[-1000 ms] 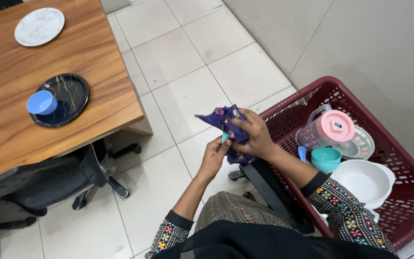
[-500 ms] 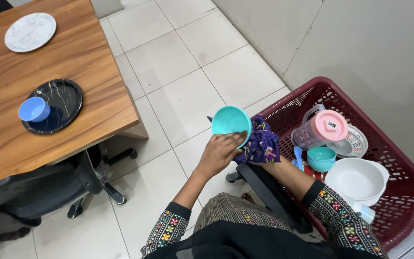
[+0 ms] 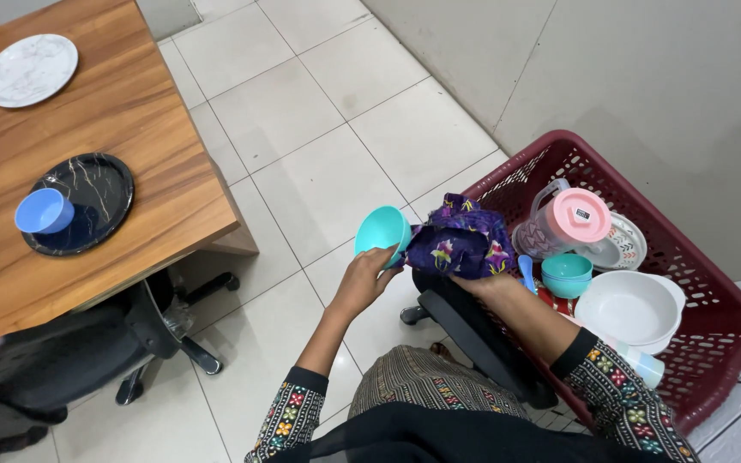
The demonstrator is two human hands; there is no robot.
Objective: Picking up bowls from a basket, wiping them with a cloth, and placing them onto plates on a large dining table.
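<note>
My left hand [image 3: 362, 276] grips a small teal bowl [image 3: 382, 231] by its rim, its hollow turned toward me and tilted. My right hand [image 3: 484, 283] is mostly hidden under a purple flowered cloth [image 3: 459, 243] that it holds just right of the bowl, touching its edge. Both are above the floor, in front of my lap and next to the dark red basket [image 3: 713, 326].
The basket holds a jug with a pink lid [image 3: 569, 219], stacked teal bowls [image 3: 567, 273], a white bowl [image 3: 629, 307] and a patterned plate [image 3: 623, 243]. On the wooden table [image 3: 130, 103] at left: a blue cup [image 3: 42, 210] on a black plate [image 3: 87, 201], and a white plate [image 3: 30, 69]. An office chair [image 3: 62, 360] stands below.
The cloth wrapped the bowl a second ago; my left hand then pulled the bowl out and has lowered it leftward, while my right hand holds the bunched cloth beside it.
</note>
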